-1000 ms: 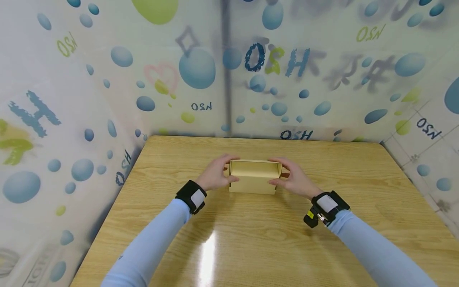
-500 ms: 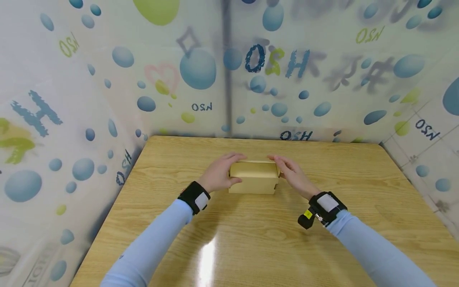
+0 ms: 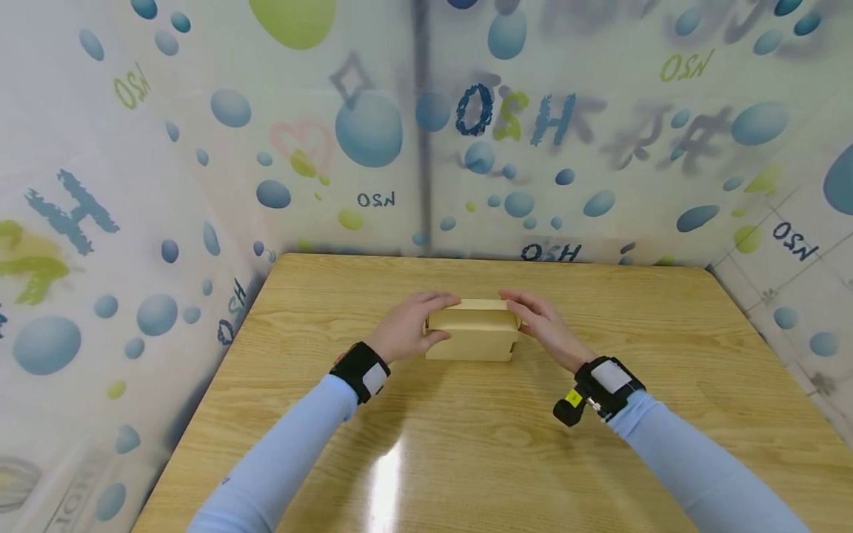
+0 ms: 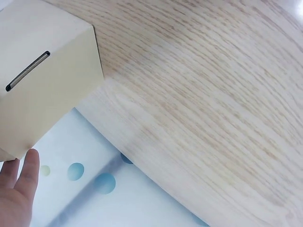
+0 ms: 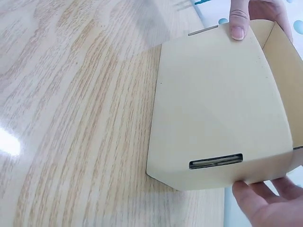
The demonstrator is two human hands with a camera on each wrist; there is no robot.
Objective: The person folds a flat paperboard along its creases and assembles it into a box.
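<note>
A small cardboard box [image 3: 469, 345] stands on the table, its upper side partly uncovered and a narrow flap [image 3: 474, 304] along its far edge. My left hand [image 3: 408, 326] grips the left end, thumb on the front face and fingers over the far edge. At the other end my right hand [image 3: 548, 327] touches the flap's right corner with extended fingers. In the right wrist view, fingertips of the right hand [image 5: 267, 203] touch the box's [image 5: 218, 99] end near a slot. Fingertips of the left hand [image 4: 21, 189] meet the box's [image 4: 57, 80] lower corner in the left wrist view.
The wooden table [image 3: 506, 444] extends around the box, with a bright reflection near the front. A patterned wall covering [image 3: 373, 222] rises behind the table, and similar sheeting is on both sides. Black straps with devices sit on both wrists.
The right thumb has left the box's front face, and the right fingers have shifted to the flap corner. The far flap tilts more toward me. The left fingers reach farther over the far edge.
</note>
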